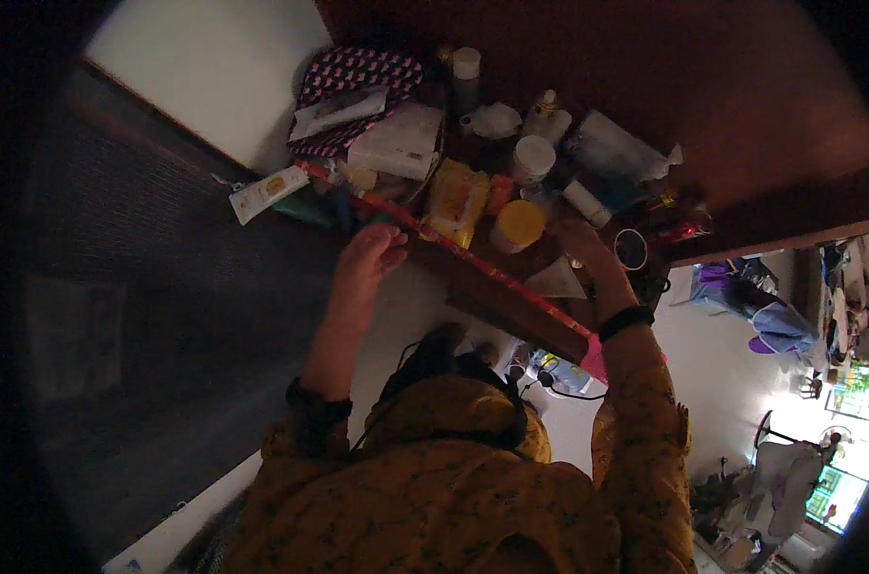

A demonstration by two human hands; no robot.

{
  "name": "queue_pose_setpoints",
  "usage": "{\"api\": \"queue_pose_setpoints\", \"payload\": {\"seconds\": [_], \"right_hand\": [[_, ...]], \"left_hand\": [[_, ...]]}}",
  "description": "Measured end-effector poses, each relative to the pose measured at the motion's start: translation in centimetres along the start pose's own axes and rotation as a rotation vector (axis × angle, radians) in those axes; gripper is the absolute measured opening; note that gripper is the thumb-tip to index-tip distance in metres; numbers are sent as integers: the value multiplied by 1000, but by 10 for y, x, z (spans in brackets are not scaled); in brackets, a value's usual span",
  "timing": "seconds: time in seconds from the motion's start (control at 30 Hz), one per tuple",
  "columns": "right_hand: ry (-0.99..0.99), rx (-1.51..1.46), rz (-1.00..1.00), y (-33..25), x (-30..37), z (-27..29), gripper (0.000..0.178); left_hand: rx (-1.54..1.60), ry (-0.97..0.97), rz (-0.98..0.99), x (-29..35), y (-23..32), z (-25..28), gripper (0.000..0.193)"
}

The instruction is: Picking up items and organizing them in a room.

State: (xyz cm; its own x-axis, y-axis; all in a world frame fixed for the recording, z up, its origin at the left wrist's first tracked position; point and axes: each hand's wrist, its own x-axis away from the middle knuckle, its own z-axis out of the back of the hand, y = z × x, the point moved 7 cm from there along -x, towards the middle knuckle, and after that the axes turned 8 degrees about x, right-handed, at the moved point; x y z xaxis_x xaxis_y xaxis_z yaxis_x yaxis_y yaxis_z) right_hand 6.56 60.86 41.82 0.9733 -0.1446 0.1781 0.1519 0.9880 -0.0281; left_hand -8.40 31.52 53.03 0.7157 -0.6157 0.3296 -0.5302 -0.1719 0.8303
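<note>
Beside right hand (584, 247), yellow-lidded jar (520, 226).

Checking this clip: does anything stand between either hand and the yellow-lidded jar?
From the right hand, nothing visible; it is close beside the yellow-lidded jar. From the left hand, the red strip and the yellow packet lie between.

The light was dim — glare came only from the bright rectangular window (841, 490) at lower right. Straight edges bowed; corners went black.
</note>
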Motion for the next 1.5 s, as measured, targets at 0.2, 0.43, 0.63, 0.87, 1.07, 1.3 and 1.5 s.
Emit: {"api": "queue_pose_setpoints", "payload": {"seconds": [0.2, 0.43, 0.63, 0.87, 1.07, 1.3, 1.5], "right_hand": [[140, -627, -358, 10, 11, 12, 22], [237, -549, -210, 17, 25, 20, 18], [153, 41, -19, 13, 22, 2, 18], [366, -146, -11, 20, 9, -30, 17], [474, 377, 265, 18, 30, -42, 15], [280, -358, -206, -5, 35, 90, 16], [710, -567, -361, 12, 74, 178, 15]], "left_hand": [[-13, 2, 15, 1, 2, -1, 23], [-7, -87, 26, -9, -4, -18, 21], [-2, -93, 39, -11, -10, -21, 21], [-17, -16, 58, -1, -13, -2, 18], [0, -34, 53, 0, -15, -5, 18], [0, -36, 15, 6, -4, -5, 16], [-21, -150, 35, -7, -4, -29, 21]]}}
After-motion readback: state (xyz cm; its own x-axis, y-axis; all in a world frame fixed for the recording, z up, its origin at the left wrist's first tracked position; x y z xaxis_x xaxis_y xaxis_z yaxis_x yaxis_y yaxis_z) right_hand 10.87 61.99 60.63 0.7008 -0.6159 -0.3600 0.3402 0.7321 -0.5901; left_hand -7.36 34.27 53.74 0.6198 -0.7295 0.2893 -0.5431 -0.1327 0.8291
